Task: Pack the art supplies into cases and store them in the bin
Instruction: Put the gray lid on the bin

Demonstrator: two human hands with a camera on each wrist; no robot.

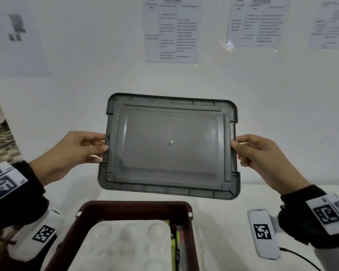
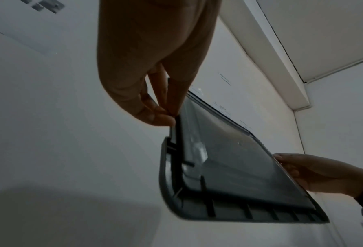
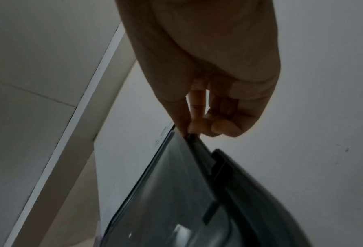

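— Two hands, one lid: that is what we have up in the air. Starting at the left, our left hand (image 1: 76, 151) pinches the short left edge of the grey lid (image 1: 170, 147), thumb on the face turned to us and fingers curled behind the rim; the left wrist view shows the fingertips (image 2: 155, 117) clamped right on that edge.

— And the lid itself?

— It hangs tilted, its ribbed underside toward us, above the far rim of the dark red bin (image 1: 137, 207), touching nothing but our fingers. On its right short edge our right hand (image 1: 262, 155) holds it the same way, thumb and curled fingers closed on the rim.

— What is in the bin?

— A white palette (image 1: 125, 237) lies across most of it, and along the bin's right wall a case of coloured pens (image 1: 179, 239) stands beside it. Two white tagged devices sit on the tabletop, one off each side of the bin.

— So which step do we judge this to be?

— Closing up, we think: the supplies look stored, the lid is not yet on.

— And next?

— We would need to turn the lid underside down, square its corners to the bin's rim, lower it level and press both short edges until it seats.
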